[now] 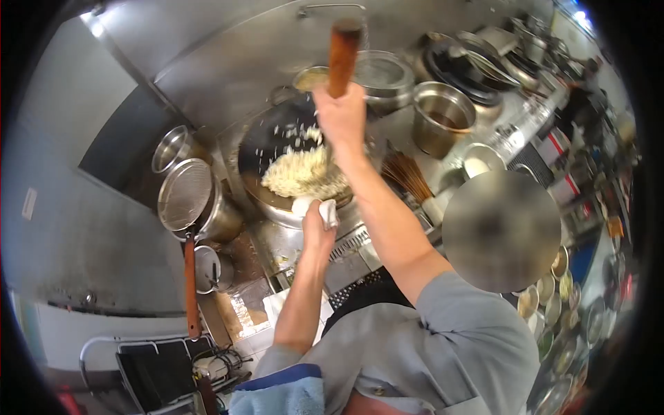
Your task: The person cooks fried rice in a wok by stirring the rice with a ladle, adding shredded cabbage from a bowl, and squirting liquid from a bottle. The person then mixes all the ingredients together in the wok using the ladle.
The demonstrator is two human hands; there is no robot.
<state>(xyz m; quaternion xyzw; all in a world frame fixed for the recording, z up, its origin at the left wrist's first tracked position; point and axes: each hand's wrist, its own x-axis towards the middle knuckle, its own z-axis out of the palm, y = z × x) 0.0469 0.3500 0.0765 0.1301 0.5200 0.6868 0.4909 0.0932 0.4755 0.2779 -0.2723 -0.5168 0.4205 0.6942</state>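
My right hand (340, 119) is closed around the thick wooden handle (344, 59) of a cooking tool, raised upright over the wok's right side. The tool's head is hidden behind my hand and forearm. My left hand (316, 225) is wrapped round a folded white cloth (328, 213) at the near rim of the wok. In the dark wok (252, 155) lies a heap of pale yellow rice (294, 173), with loose grains scattered up its far side.
At left, a wooden-handled strainer (185, 195) rests across a metal pot. A bamboo brush (408, 176) and a deep steel pot (443, 117) stand to the right. Lidded pots line the back. Small bowls (546, 287) sit far right, near a blurred round patch.
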